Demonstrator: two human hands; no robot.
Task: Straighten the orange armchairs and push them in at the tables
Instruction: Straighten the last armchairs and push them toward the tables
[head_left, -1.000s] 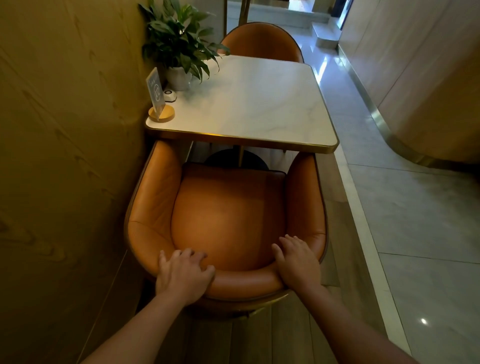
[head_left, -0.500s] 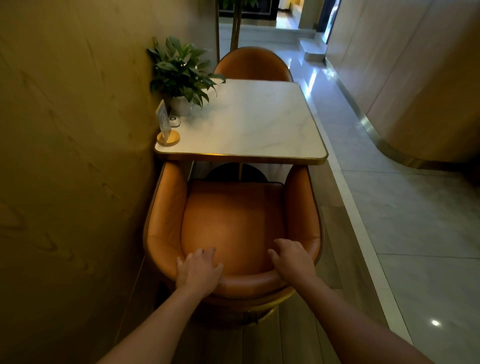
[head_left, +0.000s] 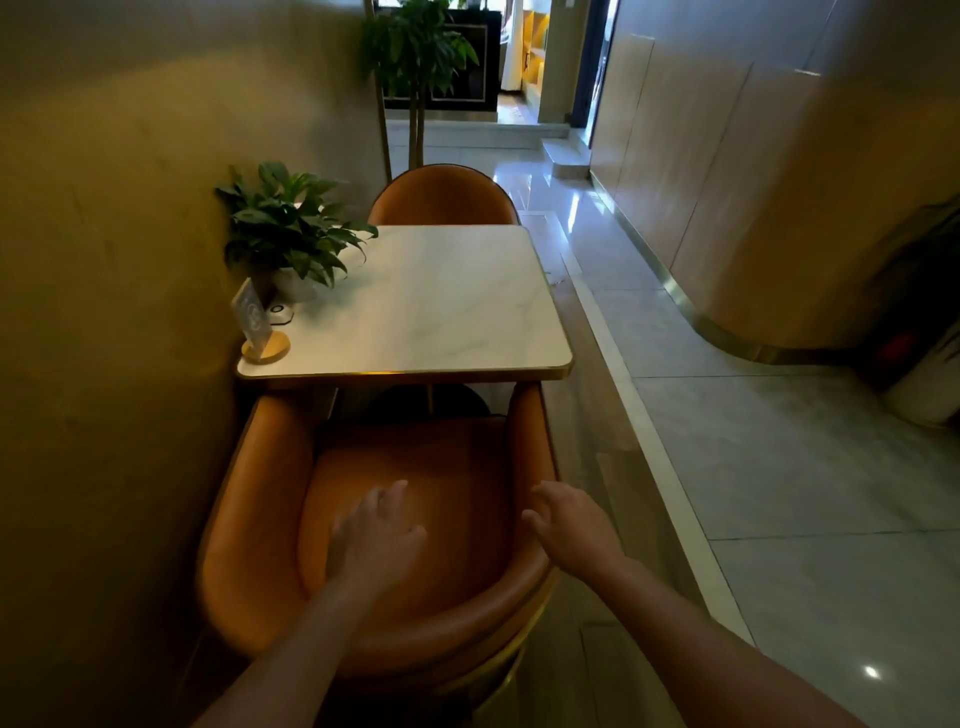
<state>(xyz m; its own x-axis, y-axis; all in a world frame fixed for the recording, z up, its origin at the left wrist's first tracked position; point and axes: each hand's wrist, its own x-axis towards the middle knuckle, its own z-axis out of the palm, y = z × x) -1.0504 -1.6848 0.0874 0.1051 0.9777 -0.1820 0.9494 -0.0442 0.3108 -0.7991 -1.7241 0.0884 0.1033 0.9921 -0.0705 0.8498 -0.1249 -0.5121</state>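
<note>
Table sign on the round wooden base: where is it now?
Head view: the table sign stands on the near-left corner of the marble table, by the wall, in front of the potted plant and a small white puck.

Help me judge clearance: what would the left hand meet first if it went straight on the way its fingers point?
Likely the orange armchair's seat cushion, since the left hand seems angled down over it; if level, the marble table's near edge. Depth is unclear.
</note>
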